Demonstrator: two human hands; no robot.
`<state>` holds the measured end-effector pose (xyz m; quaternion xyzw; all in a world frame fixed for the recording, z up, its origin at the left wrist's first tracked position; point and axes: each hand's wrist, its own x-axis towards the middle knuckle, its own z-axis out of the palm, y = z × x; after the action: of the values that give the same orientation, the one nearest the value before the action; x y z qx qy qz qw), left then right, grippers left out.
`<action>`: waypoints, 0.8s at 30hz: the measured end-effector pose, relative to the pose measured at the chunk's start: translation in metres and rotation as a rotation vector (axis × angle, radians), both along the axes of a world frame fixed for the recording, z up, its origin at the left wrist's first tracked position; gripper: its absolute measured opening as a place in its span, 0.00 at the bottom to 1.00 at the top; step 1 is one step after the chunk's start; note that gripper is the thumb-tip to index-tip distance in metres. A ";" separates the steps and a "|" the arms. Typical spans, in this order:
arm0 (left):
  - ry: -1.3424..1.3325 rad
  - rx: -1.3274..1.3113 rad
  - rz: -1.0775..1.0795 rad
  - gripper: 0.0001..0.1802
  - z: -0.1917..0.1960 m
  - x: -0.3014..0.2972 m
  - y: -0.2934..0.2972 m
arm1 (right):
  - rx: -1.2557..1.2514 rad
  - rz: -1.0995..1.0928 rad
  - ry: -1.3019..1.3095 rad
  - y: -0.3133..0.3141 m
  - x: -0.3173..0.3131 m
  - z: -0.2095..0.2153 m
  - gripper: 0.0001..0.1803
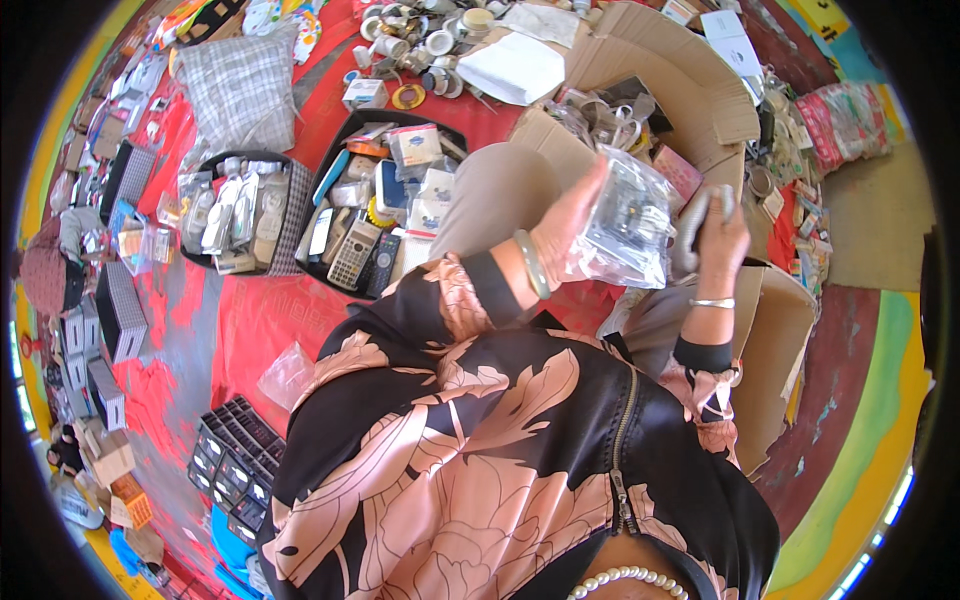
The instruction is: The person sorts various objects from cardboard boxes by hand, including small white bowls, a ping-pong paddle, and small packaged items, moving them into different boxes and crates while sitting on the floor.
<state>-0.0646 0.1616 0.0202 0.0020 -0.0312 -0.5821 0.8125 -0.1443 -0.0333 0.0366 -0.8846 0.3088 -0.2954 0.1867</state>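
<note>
Nearest: my black blouse, pink leaf print, fills lower middle. Open cardboard box ahead, right of centre, mixed small stuff inside. Dark bin off to the left, full of packs. Clear plastic bag with dark pieces in it, held up between my hands, in front of the box; my left hand clamped on its left side. My right hand closed round a grey curved thing, kind unclear, just beside the bag; thin bangle on that wrist
</note>
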 end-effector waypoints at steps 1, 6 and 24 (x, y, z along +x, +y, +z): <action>0.007 -0.008 0.036 0.33 0.014 0.001 0.015 | 0.092 -0.007 -0.056 -0.027 -0.009 -0.009 0.25; -0.121 0.176 0.401 0.36 0.029 0.032 0.108 | 0.905 -0.025 -0.282 -0.018 -0.046 0.005 0.19; -1.078 2.477 0.320 0.49 -0.187 0.214 0.228 | 1.021 -0.117 -0.190 -0.038 -0.032 -0.045 0.20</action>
<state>0.1497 0.3891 -0.1669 0.9531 0.1972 -0.0551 0.2229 -0.1765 -0.0709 -0.0086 -0.6315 0.4440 -0.1962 0.6046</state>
